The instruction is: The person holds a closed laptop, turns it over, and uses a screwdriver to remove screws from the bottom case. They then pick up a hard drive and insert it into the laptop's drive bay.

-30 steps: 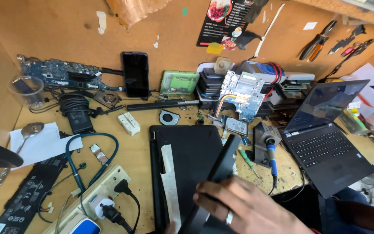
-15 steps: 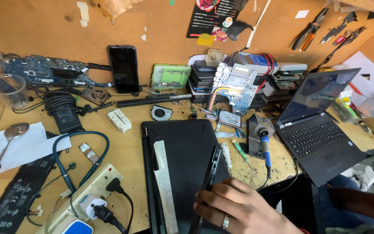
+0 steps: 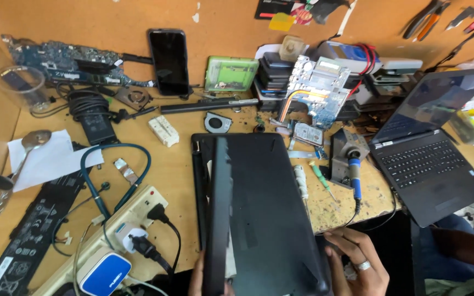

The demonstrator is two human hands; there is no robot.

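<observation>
Here, at six o'clock, the left hand (image 3: 196, 280) shows only as fingers at the bottom edge, pressed against the near end of a thin black panel (image 3: 216, 219) that stands on edge; its grip is mostly hidden, so I cannot tell how firmly it clasps. At five o'clock the right hand (image 3: 357, 263), a ring on one finger, curls its fingers on the near right corner of the black laptop (image 3: 270, 208), which lies shut-side up on the bench (image 3: 176, 164), dead centre. The panel rises along the laptop's left side, touching it.

At seven o'clock lie a power strip (image 3: 133, 219) with plugs and a blue-and-white adapter (image 3: 104, 274); farther left, a long black battery (image 3: 23, 241). At nine o'clock a spoon (image 3: 20, 159) rests on white paper (image 3: 45, 159).

At three o'clock a second laptop (image 3: 434, 148) stands open, and a blue-handled soldering iron (image 3: 355, 178) sits between the two machines.

Farther off, at twelve o'clock, a phone (image 3: 168, 61) leans on the back wall beside a green case (image 3: 231, 73); a circuit board (image 3: 319, 90) sits at one o'clock, another long board (image 3: 61, 57) at eleven.
</observation>
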